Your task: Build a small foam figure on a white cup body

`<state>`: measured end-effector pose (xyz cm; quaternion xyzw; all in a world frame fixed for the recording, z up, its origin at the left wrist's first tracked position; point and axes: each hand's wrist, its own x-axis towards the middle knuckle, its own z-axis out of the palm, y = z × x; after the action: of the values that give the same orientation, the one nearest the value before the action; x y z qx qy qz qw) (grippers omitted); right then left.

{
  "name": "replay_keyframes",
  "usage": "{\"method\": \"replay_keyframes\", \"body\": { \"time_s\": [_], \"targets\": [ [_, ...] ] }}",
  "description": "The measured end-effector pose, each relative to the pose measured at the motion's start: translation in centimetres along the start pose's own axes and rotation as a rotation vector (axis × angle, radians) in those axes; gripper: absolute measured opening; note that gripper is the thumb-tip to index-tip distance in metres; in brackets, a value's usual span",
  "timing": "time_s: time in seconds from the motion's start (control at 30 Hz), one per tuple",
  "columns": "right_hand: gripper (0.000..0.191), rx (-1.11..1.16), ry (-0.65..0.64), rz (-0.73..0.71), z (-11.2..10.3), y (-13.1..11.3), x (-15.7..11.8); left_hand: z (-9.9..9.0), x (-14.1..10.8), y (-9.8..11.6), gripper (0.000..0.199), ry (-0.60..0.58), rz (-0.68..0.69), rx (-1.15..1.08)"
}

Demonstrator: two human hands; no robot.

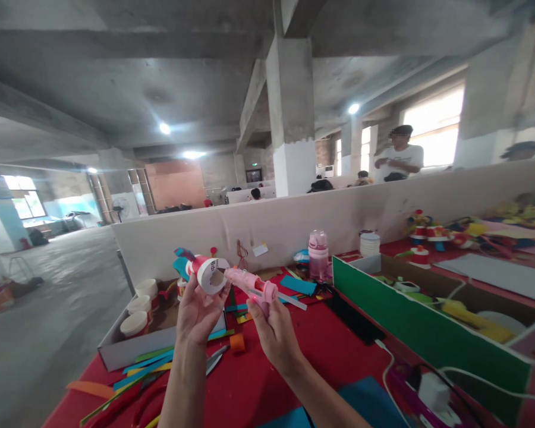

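Observation:
My left hand [198,315] is closed around a paper cup [208,274], tilted so that one round white end faces right. Blue paper pieces [182,258] stick out at the cup's far left. A pink hot glue gun [252,284] is gripped in my right hand [274,333], its nozzle up against the cup's round end. A clear glue stick [293,301] juts from the gun's back, and a small red light glows on its side. Whether the nozzle touches the cup I cannot tell.
Left, a box [134,348] holds several paper cups [134,324]. Scissors [216,359], paper strips [149,362] and an orange roll [237,343] lie on the red table. A green-sided box [410,321], pink bottle [318,255] and power strip [428,392] are right. A person [401,157] stands beyond the partition.

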<state>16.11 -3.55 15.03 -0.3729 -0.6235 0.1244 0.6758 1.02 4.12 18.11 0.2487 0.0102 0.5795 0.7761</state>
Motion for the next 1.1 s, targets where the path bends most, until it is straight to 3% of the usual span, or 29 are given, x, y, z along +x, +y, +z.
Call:
{"method": "replay_keyframes", "body": {
  "time_s": [0.27,0.7,1.1],
  "targets": [
    [0.024,-0.031,0.027,0.007,-0.07,0.54,-0.09,0.28,-0.15,0.0,0.03,0.021,0.002,-0.007],
    [0.027,-0.049,0.016,0.002,0.01,0.47,-0.13,-0.69,0.24,0.52,0.033,-0.065,-0.026,-0.032],
    [0.022,-0.047,0.014,0.026,-0.05,0.68,-0.4,0.03,0.09,0.09,0.031,0.011,0.004,0.009]
  ]
}}
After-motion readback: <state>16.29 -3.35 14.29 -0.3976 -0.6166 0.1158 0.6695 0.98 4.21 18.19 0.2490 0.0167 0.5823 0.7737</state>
